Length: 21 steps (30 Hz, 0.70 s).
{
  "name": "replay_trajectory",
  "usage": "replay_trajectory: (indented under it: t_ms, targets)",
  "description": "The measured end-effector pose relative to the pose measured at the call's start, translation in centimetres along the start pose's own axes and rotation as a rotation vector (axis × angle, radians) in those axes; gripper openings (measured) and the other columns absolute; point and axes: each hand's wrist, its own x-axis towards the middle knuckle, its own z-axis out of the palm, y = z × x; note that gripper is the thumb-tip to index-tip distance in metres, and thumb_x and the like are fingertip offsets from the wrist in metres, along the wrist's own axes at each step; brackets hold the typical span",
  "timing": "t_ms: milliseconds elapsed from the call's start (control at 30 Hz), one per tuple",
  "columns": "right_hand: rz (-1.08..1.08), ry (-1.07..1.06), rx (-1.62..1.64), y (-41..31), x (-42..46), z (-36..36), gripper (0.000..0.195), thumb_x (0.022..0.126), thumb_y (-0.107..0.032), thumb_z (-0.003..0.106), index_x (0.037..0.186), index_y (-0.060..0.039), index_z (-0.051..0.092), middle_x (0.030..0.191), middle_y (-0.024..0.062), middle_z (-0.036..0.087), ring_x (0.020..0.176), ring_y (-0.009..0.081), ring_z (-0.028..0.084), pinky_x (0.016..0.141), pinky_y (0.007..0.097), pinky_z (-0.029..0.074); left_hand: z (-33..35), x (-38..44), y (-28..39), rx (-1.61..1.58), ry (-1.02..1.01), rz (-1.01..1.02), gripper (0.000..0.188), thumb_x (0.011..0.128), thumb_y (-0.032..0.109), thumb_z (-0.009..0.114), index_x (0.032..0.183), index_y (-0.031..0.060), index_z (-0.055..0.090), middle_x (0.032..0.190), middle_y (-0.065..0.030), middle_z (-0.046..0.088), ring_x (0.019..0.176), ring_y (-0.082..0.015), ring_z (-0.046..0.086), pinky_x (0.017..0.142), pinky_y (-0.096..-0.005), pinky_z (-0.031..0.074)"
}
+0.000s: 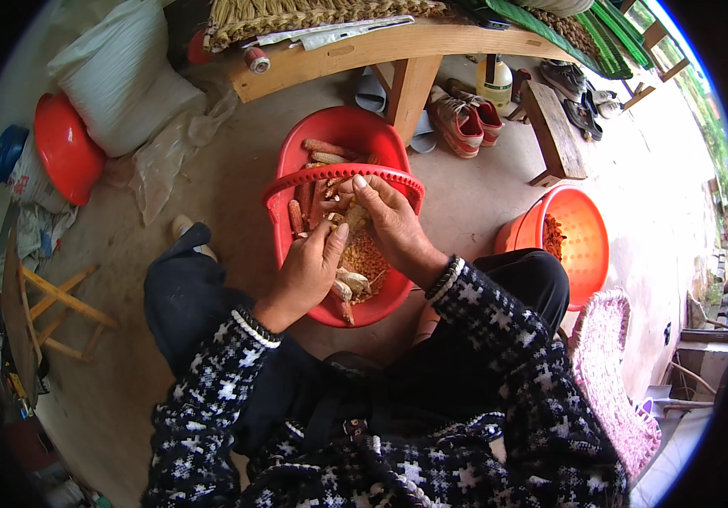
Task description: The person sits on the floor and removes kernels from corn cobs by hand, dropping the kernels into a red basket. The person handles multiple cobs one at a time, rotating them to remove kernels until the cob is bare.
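Both hands are raised over a red plastic basket [345, 119] with an arched handle [345, 170]. My left hand [311, 265] grips the near end of a corn cob [355, 218], thumb on top. My right hand [389, 219] is closed around the cob's far end, just behind the handle's near side. The cob is partly hidden by the fingers. In the basket lie reddish bare cobs [296, 216] at the left and back, loose yellow kernels [364, 257] at the right, and a bit of pale husk [353, 280] near the front.
A wooden bench [364, 47] stands beyond the basket, with shoes [462, 124] under it. To the right are a small wooden stool [551, 130] and an orange bucket [583, 222]. At the left are a white sack [129, 82], a red basin [65, 152] and a folding stool [59, 295].
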Motion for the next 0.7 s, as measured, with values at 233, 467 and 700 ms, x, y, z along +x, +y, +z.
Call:
replay_trajectory:
  t_ms: [233, 467, 700]
  targets:
    - [-0.072, 0.075, -0.029, 0.1, -0.2, 0.7, 0.029, 0.102, -0.03, 0.053, 0.104, -0.0016, 0.055, 0.1, 0.0092, 0.064, 0.099, 0.0223, 0.066, 0.089, 0.034, 0.053, -0.6, 0.7, 0.8, -0.572, -0.054, -0.553, 0.049, 0.105, 0.044, 0.034, 0.094, 0.0038, 0.061, 0.067, -0.0061, 0.061, 0.04, -0.014, 0.053, 0.034, -0.0221, 0.035]
    - [-0.099, 0.143, -0.053, -0.3, 0.1, -0.1, 0.027, 0.101, -0.031, 0.055, 0.104, -0.0045, 0.056, 0.099, 0.0091, 0.066, 0.1, 0.0231, 0.067, 0.085, 0.0345, 0.054, -2.3, 0.6, 1.6, -0.789, -0.319, -0.61, 0.055, 0.101, 0.056, 0.037, 0.098, 0.0057, 0.059, 0.069, -0.0064, 0.062, 0.045, -0.0112, 0.055, 0.039, -0.0199, 0.039]
    - [-0.138, 0.2, -0.034, 0.5, 0.6, -1.0, 0.026, 0.1, -0.029, 0.056, 0.104, -0.0035, 0.056, 0.096, 0.0103, 0.066, 0.092, 0.0221, 0.069, 0.08, 0.0345, 0.056, -0.2, -0.1, 1.2, 0.055, -0.031, -0.073, 0.045, 0.103, 0.04, 0.044, 0.09, -0.0012, 0.058, 0.069, -0.0252, 0.058, 0.072, -0.0399, 0.064, 0.063, -0.0443, 0.048]
